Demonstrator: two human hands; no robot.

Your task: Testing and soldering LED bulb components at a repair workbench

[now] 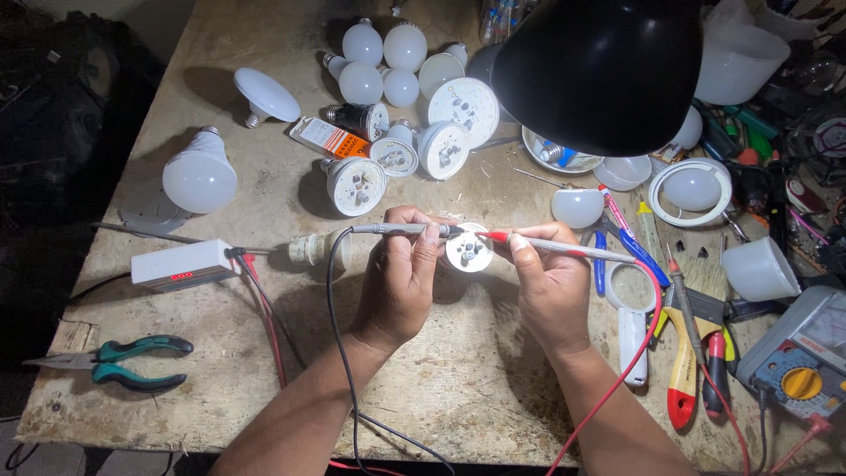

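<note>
My left hand (401, 278) grips a black test probe (401, 229) whose tip points right onto an opened bulb's round white circuit disc (468, 250). The same hand seems to steady that bulb from below. My right hand (546, 282) pinches a red test probe (564, 248), its tip touching the disc from the right. A black lead (337, 335) and a red lead (617, 379) trail down toward me.
Several white bulbs and opened bulb bases (388, 106) crowd the far bench. A black lamp shade (599, 70) hangs above. A white tester box (181, 264) and green pliers (132, 361) lie left; a multimeter (797, 361) and screwdrivers (692, 353) lie right.
</note>
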